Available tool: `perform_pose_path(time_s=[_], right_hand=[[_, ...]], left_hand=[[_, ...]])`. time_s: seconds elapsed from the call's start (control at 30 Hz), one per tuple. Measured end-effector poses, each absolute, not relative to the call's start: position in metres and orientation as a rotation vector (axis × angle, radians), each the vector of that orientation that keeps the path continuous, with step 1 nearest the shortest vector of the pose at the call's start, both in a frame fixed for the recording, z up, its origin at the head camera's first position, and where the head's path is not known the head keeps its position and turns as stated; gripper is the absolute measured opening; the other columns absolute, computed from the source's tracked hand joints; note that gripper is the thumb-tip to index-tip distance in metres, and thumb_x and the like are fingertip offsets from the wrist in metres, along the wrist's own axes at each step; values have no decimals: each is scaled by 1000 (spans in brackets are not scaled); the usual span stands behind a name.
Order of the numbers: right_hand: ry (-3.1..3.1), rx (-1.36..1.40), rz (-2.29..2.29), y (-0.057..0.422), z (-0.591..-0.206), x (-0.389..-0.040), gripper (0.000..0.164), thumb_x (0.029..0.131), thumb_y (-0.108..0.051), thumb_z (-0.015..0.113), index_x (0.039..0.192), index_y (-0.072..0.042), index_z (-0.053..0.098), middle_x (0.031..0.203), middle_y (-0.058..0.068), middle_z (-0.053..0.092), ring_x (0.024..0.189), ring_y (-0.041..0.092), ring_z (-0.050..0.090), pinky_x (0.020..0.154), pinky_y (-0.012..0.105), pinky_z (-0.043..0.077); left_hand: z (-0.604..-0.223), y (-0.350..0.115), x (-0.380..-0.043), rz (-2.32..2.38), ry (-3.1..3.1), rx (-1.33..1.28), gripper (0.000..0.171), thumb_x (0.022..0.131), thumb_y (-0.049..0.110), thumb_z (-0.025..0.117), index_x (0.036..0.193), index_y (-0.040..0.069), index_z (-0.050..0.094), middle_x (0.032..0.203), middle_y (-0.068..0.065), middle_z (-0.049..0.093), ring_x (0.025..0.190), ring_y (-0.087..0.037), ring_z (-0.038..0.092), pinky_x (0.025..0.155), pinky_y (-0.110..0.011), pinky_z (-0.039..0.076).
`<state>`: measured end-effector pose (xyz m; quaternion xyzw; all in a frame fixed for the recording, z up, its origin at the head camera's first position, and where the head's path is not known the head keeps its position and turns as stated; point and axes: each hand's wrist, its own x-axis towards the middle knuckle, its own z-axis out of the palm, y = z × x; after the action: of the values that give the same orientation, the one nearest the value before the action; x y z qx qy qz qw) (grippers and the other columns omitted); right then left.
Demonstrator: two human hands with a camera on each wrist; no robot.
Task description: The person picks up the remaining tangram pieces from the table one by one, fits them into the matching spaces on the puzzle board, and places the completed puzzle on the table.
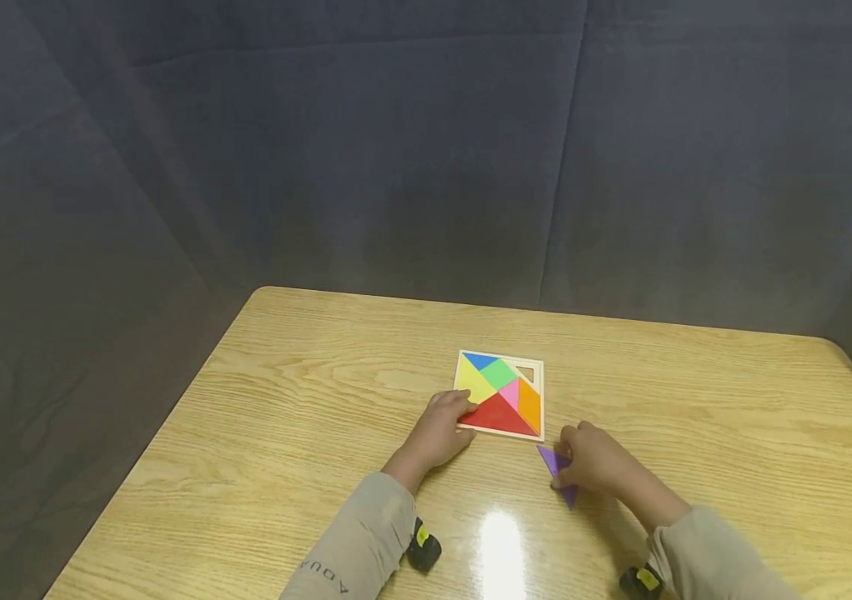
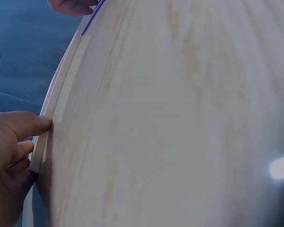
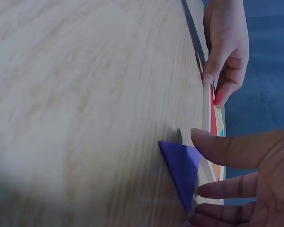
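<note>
A square tangram board [image 1: 543,400] with a pale frame lies on the table, filled with blue, green, yellow, pink, orange and red pieces. Its far right corner shows a bare triangular recess [image 1: 527,374]. My left hand [image 1: 439,429] grips the near left corner, thumb against the near edge and fingers over the top. Just off the near right corner, my right hand [image 1: 594,458] pinches a purple triangle [image 3: 181,168] between thumb and fingers. In the right wrist view, the triangle stands tilted close over the wood, and the thumb overlaps its upper corner.
The wooden table [image 1: 306,375] extends around the board on all sides. Dark cloth [image 1: 396,167] hangs behind its far edge and at the left. A black wrist device [image 1: 423,546] sits by the left sleeve, another [image 1: 641,581] by the right.
</note>
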<state>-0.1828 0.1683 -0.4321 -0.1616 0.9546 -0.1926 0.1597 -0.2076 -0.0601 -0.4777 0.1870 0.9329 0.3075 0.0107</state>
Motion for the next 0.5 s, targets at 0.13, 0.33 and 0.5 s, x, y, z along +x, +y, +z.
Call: perform_pose_path(time_s=[0.13,0.33,0.5], right_hand=[[2745,-425,-535,168,-433,-179,38,58,-21,77,76,-3,49,72,5,41,61,17,41,52,28,37],[2775,-420,-523,169,-435,-177,37,59,-19,77,77,-2,50,73,6,42,61,17,41,54,29,39],[2815,-438,-537,169,-437,-173,32,59,-13,76,71,-5,47,71,6,40,61,18,40,52,28,38]], left_hand=[[-477,-60,-207,914,2929,607,35,79,15,60,113,6,56,127,-8,43,119,-24,32,97,-32,29],[-476,-59,-208,817,2963,600,36,79,17,59,113,7,56,125,-7,44,118,-23,33,96,-30,31],[-474,-58,-207,751,3000,603,34,78,17,59,111,8,58,118,-4,47,112,-21,37,91,-28,36]])
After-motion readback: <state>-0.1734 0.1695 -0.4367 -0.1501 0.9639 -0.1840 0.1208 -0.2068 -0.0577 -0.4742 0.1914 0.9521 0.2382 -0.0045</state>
